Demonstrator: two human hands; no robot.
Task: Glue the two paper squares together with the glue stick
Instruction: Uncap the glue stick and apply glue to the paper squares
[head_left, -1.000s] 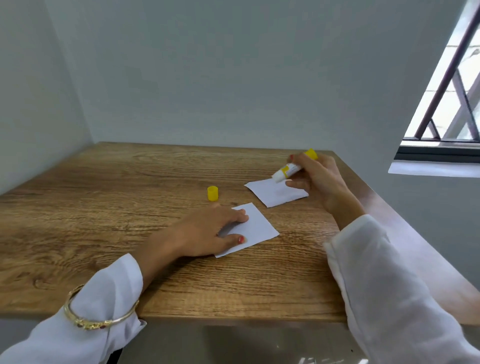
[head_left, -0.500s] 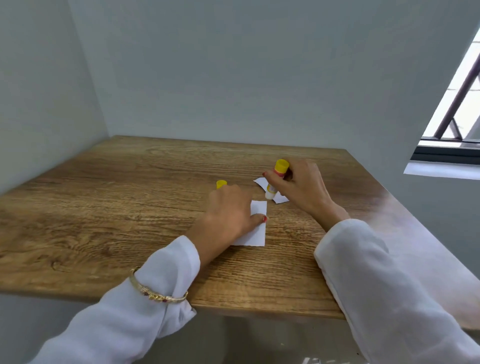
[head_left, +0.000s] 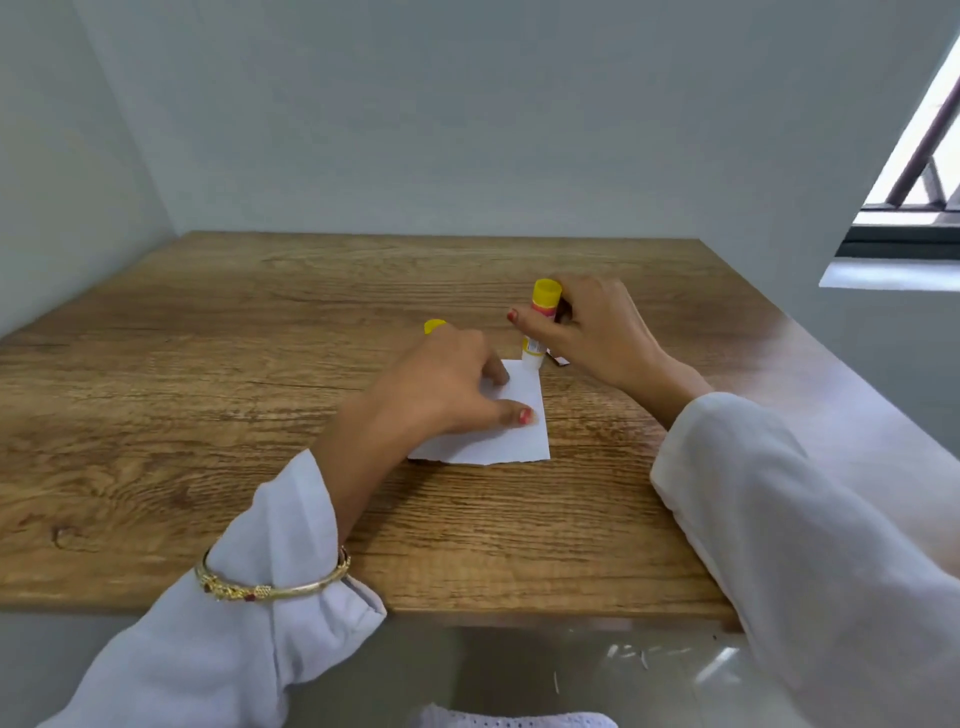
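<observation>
A white paper square (head_left: 506, 434) lies on the wooden table (head_left: 208, 415). My left hand (head_left: 447, 387) presses flat on it, fingers spread, covering its left part. My right hand (head_left: 587, 330) grips the glue stick (head_left: 540, 325), white with a yellow end, held upright with its lower tip touching the paper's far right corner. Only a sliver of the second paper square (head_left: 558, 361) shows under my right hand. The yellow cap (head_left: 434, 326) peeks out behind my left hand.
Grey walls close the table at the back and left. A window with dark bars (head_left: 914, 171) is at the right. The table's near edge (head_left: 467, 616) runs below my sleeves.
The glue stick came from tilted over the far square to upright, tip on the near square's corner. My left hand slid further onto that square. The camera view shifted closer.
</observation>
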